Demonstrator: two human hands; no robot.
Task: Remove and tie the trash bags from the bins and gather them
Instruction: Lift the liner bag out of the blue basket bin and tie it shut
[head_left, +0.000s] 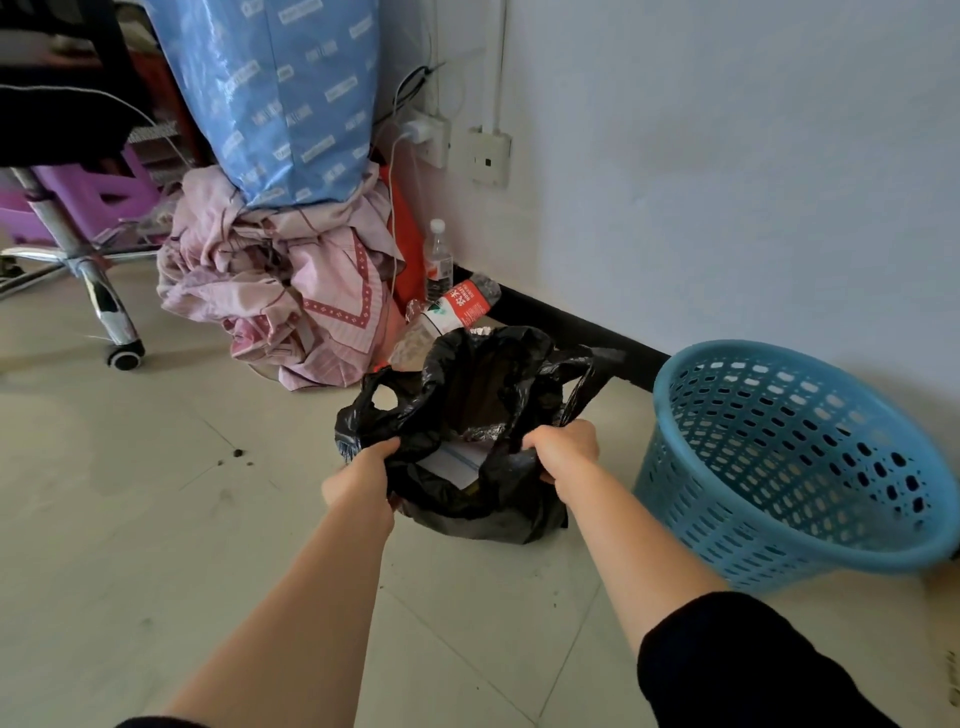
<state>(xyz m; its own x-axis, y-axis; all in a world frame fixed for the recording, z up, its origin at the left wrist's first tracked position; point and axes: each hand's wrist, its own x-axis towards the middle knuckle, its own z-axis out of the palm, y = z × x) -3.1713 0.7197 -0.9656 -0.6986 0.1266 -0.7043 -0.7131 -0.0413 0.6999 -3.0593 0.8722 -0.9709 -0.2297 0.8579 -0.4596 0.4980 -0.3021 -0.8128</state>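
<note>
Left hand (363, 478), right hand (563, 449), fingertips lost in black trash bag (488, 517) folds

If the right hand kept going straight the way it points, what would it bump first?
The right hand grips the black trash bag, so the bag's far rim comes first. Beyond that, probably the lying red-label bottle, though depth is unclear.
</note>
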